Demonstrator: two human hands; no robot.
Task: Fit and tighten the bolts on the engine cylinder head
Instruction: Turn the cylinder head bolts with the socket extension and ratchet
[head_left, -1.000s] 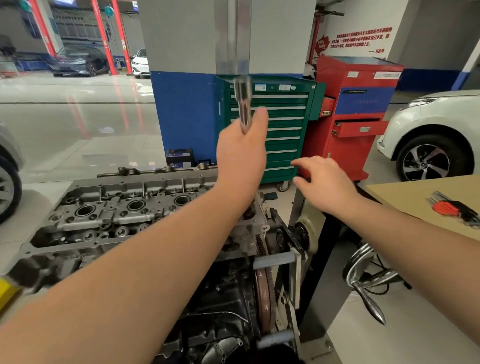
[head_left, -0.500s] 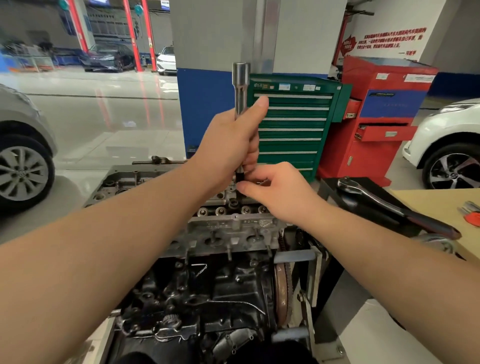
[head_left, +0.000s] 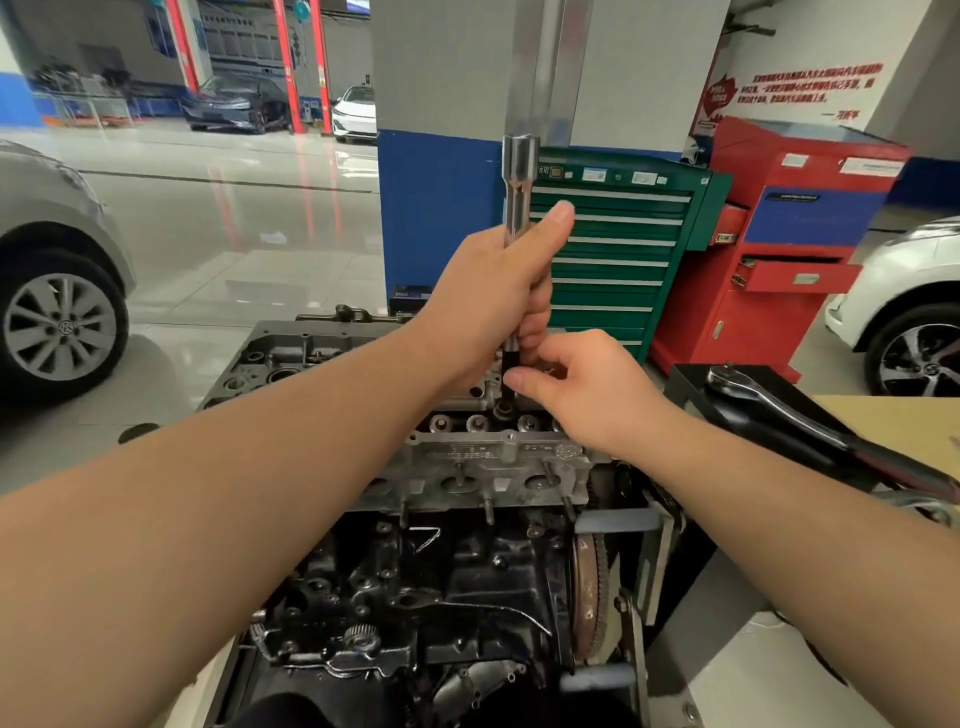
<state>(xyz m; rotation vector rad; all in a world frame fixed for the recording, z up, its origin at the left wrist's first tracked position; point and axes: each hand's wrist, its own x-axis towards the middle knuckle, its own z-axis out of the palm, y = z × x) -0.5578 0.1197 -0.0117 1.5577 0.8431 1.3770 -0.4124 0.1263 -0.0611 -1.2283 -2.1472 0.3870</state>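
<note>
The grey cylinder head (head_left: 498, 467) sits on the dark engine block (head_left: 415, 597) on a stand. My left hand (head_left: 498, 296) grips a long chrome socket extension (head_left: 519, 176) held upright over the head's right part. Its dark lower tip (head_left: 508, 374) reaches down to a bolt (head_left: 503, 410) in the head. My right hand (head_left: 587, 389) pinches that lower tip with thumb and forefinger just above the bolt. Other bolt heads (head_left: 441, 422) stand in a row beside it.
A ratchet wrench (head_left: 779, 405) lies on a black tray (head_left: 696, 384) to the right, beside a tan bench top (head_left: 904, 426). Green (head_left: 623, 249) and red (head_left: 779, 260) tool cabinets stand behind. Cars (head_left: 52, 291) are parked at left and right (head_left: 904, 312).
My left hand brought the extension down from in the air onto the head. My right hand came in from the right and took hold of its lower tip. My view shifted left over the engine.
</note>
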